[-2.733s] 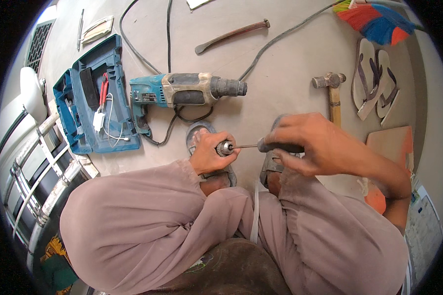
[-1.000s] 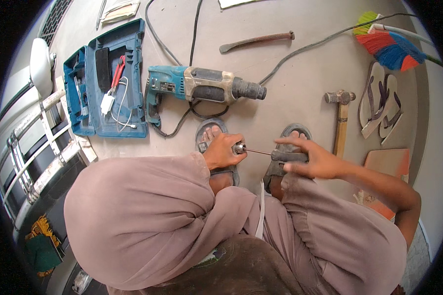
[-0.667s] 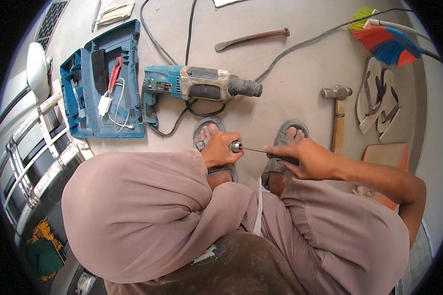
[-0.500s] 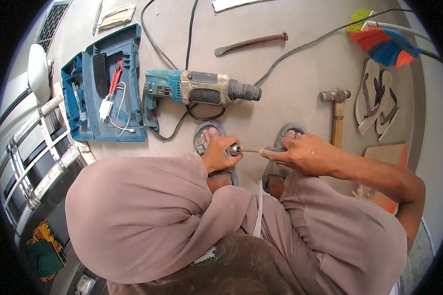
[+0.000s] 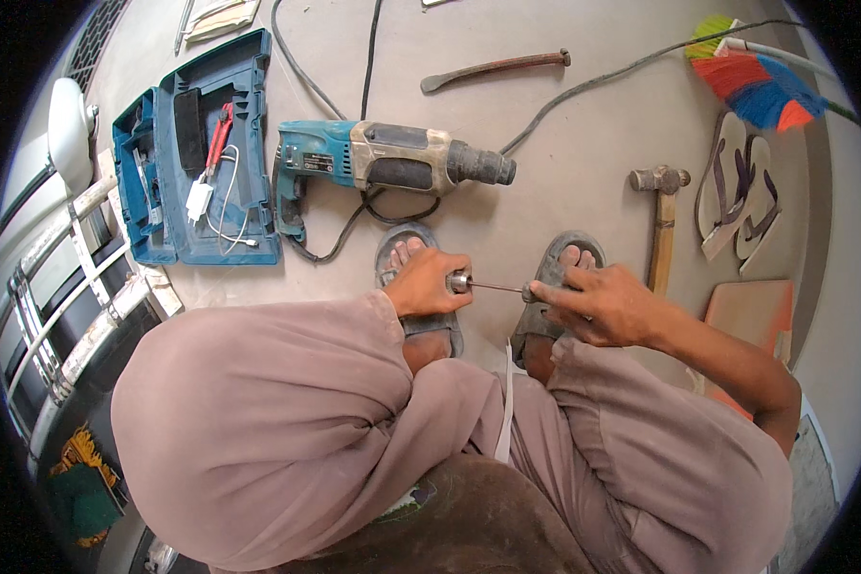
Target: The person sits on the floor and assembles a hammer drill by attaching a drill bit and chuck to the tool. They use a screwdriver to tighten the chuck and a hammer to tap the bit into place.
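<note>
Fingers wrapped, my left hand (image 5: 423, 282) grips a short, round metal piece (image 5: 460, 282) that looks like a drill chuck; most of it is hidden in the palm. A thin metal rod (image 5: 496, 286) runs from its end across to my right hand (image 5: 593, 304). My right hand is closed on the rod's other end, with the thumb toward the left; whatever lies inside the fist is hidden. Both hands are above my sandalled feet, between my knees. Just beyond them a teal and grey rotary hammer drill (image 5: 392, 161) lies on its side, its nose pointing right.
An open blue tool case (image 5: 222, 191) at left holds red-handled pliers (image 5: 218, 134) and a white charger with cable. A chisel (image 5: 496, 69), a hammer (image 5: 662, 225), flip-flops (image 5: 737, 191) and a colourful brush (image 5: 761, 86) lie beyond. Dark power cords (image 5: 612, 84) cross the floor.
My right hand has drawn slightly to the right, and more of the rod shows between my hands. The left hand keeps its grip. The view has shifted a little.
</note>
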Demonstrator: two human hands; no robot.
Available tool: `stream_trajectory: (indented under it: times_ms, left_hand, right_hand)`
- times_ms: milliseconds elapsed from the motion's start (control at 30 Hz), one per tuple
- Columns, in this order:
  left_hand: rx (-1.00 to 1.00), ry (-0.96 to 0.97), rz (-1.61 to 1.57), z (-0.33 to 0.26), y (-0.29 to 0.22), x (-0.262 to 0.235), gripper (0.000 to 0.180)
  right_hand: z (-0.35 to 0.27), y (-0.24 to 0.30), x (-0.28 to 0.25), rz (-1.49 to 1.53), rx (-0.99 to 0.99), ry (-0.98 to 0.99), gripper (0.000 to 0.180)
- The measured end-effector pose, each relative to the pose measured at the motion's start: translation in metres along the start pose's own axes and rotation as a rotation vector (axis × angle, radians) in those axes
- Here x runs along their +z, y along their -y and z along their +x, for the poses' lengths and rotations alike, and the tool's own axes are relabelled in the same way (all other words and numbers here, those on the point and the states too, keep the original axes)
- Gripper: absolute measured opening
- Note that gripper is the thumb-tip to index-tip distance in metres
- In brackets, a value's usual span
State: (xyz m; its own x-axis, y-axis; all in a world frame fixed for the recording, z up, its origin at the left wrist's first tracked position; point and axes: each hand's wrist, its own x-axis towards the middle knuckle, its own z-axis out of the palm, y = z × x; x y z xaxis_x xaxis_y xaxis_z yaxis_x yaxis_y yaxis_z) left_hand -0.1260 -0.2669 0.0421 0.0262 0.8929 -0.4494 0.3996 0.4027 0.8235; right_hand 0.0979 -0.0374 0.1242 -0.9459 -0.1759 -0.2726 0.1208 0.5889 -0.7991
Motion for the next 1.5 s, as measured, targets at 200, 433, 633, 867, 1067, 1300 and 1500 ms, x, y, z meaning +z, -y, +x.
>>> stream_trajectory:
  times_ms: [200,433,633,867,1067,1300,1500]
  left_hand:
    - [0.150,-0.121,0.162,-0.004,0.013,0.010,0.028]
    - [0.046,-0.075,0.167,0.003,-0.005,-0.005,0.023]
    - [0.066,-0.073,0.222,0.003,-0.007,-0.010,0.022]
    - [-0.030,-0.141,0.115,0.008,-0.007,-0.017,0.025]
    - [-0.101,-0.104,0.138,0.009,-0.018,-0.021,0.024]
    - [-0.135,-0.112,0.115,-0.001,-0.010,-0.012,0.024]
    - [-0.134,-0.089,0.110,-0.003,-0.024,-0.014,0.026]
  right_hand:
    - [-0.003,-0.015,0.034,1.558,0.968,0.144,0.038]
    - [0.001,0.002,-0.002,-0.053,0.002,-0.013,0.041]
    - [0.011,0.000,-0.004,0.704,0.530,0.066,0.034]
    - [0.015,0.002,-0.018,0.505,0.209,-0.409,0.025]
    - [0.018,0.012,-0.033,0.487,0.388,-0.359,0.026]
    - [0.018,0.012,-0.030,0.320,0.253,-0.372,0.022]
    - [0.015,0.003,-0.034,0.172,0.206,-0.183,0.030]
